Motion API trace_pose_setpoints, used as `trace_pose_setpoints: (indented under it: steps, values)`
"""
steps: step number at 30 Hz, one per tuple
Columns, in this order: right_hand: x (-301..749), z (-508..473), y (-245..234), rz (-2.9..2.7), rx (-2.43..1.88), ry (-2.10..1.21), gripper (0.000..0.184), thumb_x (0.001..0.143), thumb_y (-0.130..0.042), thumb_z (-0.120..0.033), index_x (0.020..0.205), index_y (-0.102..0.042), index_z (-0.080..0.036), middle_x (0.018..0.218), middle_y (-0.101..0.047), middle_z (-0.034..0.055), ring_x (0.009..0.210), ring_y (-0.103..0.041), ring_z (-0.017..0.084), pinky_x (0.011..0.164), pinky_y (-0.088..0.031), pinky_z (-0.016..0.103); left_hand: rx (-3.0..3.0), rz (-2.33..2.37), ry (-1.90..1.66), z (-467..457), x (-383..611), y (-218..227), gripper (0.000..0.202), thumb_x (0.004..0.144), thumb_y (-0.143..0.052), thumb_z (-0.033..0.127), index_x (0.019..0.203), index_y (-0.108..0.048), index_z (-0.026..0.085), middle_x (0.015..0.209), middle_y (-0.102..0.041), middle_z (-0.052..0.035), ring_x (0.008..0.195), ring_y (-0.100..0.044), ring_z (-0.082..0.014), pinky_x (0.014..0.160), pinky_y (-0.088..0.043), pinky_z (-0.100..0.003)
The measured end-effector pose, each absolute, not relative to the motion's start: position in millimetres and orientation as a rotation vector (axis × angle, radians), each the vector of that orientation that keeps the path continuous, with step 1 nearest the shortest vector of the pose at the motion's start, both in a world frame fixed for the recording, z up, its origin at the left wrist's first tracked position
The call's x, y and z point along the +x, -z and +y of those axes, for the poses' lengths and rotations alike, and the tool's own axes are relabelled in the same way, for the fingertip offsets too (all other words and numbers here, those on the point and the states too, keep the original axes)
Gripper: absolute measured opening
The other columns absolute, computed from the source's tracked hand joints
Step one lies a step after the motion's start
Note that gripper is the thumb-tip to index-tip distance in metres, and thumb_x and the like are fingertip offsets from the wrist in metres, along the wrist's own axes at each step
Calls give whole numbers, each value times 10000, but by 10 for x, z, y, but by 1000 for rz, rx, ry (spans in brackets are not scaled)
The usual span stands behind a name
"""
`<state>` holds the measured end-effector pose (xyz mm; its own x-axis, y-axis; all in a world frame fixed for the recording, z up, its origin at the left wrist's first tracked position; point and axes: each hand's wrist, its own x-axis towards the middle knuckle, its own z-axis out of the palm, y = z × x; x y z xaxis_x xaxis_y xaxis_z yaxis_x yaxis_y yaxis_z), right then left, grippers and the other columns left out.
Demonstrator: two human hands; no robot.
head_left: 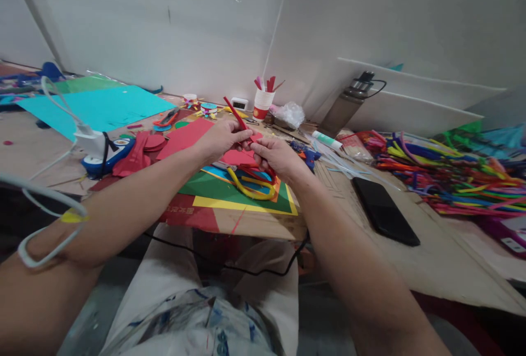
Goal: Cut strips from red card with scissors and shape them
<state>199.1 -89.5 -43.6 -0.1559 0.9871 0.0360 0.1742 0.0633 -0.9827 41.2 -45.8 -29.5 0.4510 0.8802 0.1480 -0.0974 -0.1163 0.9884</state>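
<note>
Patterned shirt [213,320] comes nearest, on the near side of the green sheet [205,189]; both hands meet above that sheet's far edge; the left hand [224,139] has thumb and fingers pinched nearly closed on a red strip [235,112], which slants up and away; the right hand [278,158] has its fingertips curled in, seemingly on a red piece [255,137]; whether strip and piece are joined is too blurred to tell; a yellow loop [255,196] lies over the green sheet, a red sheet [184,139] beyond and left of it, a cup [263,104] farther beyond; right of the green sheet are a phone [384,211] and, well apart, pipe cleaners [452,170]; left of it a white cable [30,264] loops across the left arm

Strip and piece look light, so too hard a pinch could crease either; a slack one could let the piece drop onto the red sheet, where like colours would hide it; lowering the right wrist could nudge the yellow loop; swinging the left arm outward could snag the cable
</note>
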Motion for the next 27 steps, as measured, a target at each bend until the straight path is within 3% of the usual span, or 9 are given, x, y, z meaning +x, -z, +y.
trace_pose_setpoints:
  steps: [12,20,27]
  values:
    - [2012,-873,476,-1461,-1231,-1201,201,895,-579,-262,717,-609,-172,488,-548,-47,350,-389,43,368,-252,192,1475,765,-1015,-454,426,318,165,852,-660,189,718,-660,93,569,-610,-17,514,-545,-67,540,-422,-189]
    - [2014,-920,419,-1298,-1114,-1499,187,861,-658,-328,787,-607,-164,515,-534,-55,386,-361,47,414,-335,193,1540,674,-943,-426,392,319,113,796,-707,177,732,-661,96,601,-609,-15,541,-534,-69,553,-415,-199]
    - [2020,-925,419,-1257,-1084,-1496,157,879,-640,-291,801,-620,-157,558,-571,-36,414,-430,55,438,-378,198,1542,706,-976,-421,392,316,146,803,-696,156,680,-651,92,576,-610,-24,504,-521,-63,515,-385,-195]
